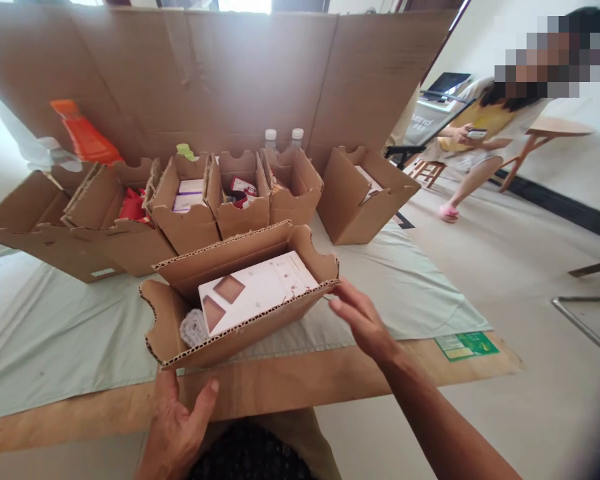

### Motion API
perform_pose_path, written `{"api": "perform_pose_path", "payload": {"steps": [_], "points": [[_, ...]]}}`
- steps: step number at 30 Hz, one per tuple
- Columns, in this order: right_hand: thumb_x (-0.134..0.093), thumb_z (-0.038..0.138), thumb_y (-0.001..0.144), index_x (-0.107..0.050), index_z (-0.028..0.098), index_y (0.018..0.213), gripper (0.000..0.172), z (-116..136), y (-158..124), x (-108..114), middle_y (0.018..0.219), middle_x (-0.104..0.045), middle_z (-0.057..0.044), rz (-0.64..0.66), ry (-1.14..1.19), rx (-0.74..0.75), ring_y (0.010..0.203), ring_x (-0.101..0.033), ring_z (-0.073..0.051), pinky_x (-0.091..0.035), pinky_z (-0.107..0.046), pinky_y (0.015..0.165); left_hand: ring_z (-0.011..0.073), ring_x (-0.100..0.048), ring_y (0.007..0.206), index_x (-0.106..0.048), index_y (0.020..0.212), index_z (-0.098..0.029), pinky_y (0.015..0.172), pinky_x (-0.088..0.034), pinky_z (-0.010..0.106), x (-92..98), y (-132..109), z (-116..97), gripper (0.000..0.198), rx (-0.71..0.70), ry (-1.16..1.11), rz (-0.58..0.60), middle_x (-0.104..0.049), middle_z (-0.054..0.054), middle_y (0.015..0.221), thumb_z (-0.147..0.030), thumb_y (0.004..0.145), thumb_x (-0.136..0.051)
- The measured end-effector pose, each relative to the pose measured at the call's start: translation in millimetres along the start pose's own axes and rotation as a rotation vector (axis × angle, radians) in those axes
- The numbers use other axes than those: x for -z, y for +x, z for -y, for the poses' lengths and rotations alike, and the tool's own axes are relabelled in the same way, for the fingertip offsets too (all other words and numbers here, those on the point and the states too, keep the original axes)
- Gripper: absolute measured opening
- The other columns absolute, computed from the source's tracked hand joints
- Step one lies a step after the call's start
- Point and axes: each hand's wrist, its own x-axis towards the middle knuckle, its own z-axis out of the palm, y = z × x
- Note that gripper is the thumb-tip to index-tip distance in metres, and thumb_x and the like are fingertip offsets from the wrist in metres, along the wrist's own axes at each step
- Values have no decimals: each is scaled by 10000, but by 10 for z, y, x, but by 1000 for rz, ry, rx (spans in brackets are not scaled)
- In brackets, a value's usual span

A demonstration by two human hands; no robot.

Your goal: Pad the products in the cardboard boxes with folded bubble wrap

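A long open-topped cardboard box [260,337] sits at an angle near the front of the cloth-covered table. Inside it lies a white carton [265,290] with brown squares printed on it, beside a rolled grey-white textured item [194,328] at the left end. My left hand [177,420] is open at the box's lower left corner, its thumb spread away and its fingertips partly hidden by the cardboard. At the opposite end, my right hand [363,320] reaches its outstretched fingers to the right corner, touching or nearly touching it.
Behind stands a row of several cardboard bins [180,227] holding packets and bottles, including an orange bottle [87,137]. Another bin [353,213] stands apart at the right. A tall cardboard panel [260,80] backs the table. One seated person [480,127] holds a phone, far right.
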Motion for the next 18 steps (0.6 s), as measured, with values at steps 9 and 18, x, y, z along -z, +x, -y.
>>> {"api": "perform_pose_path", "payload": {"steps": [9, 18], "points": [[-891, 740, 568, -300, 262, 1637, 1311, -351, 1373, 439, 1700, -305, -192, -72, -86, -27, 1575, -278, -411, -299, -636, 1234, 426, -406, 1500, -491, 1489, -166, 1262, -264, 659, -170, -19, 385, 719, -91, 200, -12, -607, 182, 1412, -561, 900, -612], [-961, 607, 554, -446, 284, 1530, 1150, -512, 2203, 471, 1567, -536, -102, 200, 66, 99, 1485, -448, -363, -395, -536, 1233, 446, -610, 1317, -683, 1274, -180, 1210, -369, 660, -176, -142, 460, 568, 89, 457, -2, -771, 153, 1089, -590, 906, -545]]}}
